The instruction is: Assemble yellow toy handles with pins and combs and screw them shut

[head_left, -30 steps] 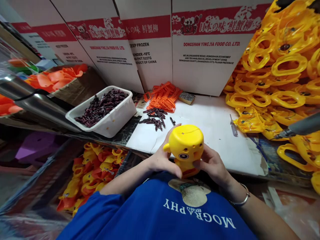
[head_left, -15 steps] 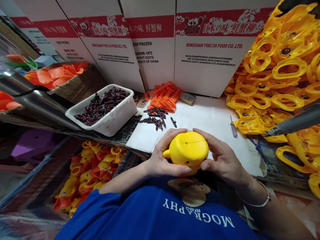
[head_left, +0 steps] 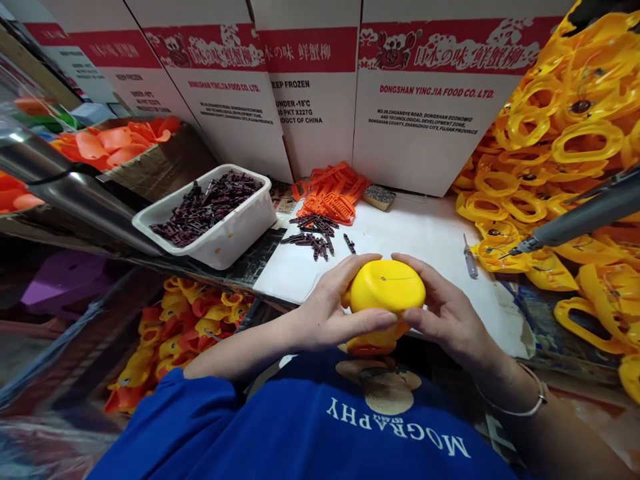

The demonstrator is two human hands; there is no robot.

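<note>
A rounded yellow plastic piece [head_left: 387, 287], with a thin seam and a small dot on its top, is held in front of my blue shirt. My left hand [head_left: 340, 307] wraps round its left side, thumb across the near face. Round the right side curls my right hand [head_left: 447, 307], its thumb tip close to the left thumb. Below the thumbs, a yellow and orange lower part shows, partly hidden. Small dark purple parts [head_left: 315, 233] lie on the white sheet [head_left: 415, 230] beyond, next to a pile of orange parts [head_left: 335, 193].
A white tub [head_left: 240, 230] of dark parts stands at the left. Yellow pieces [head_left: 530, 180] are heaped at the right, near a screwdriver [head_left: 470, 259] and a grey hanging tool [head_left: 575, 217]. Cartons [head_left: 425, 147] line the back. Yellow-orange pieces [head_left: 175, 340] fill a lower-left crate.
The yellow piece has been turned a little in both hands and moved slightly right. More of its orange lower part shows, and its side knob is now mostly hidden. The view has shifted slightly.
</note>
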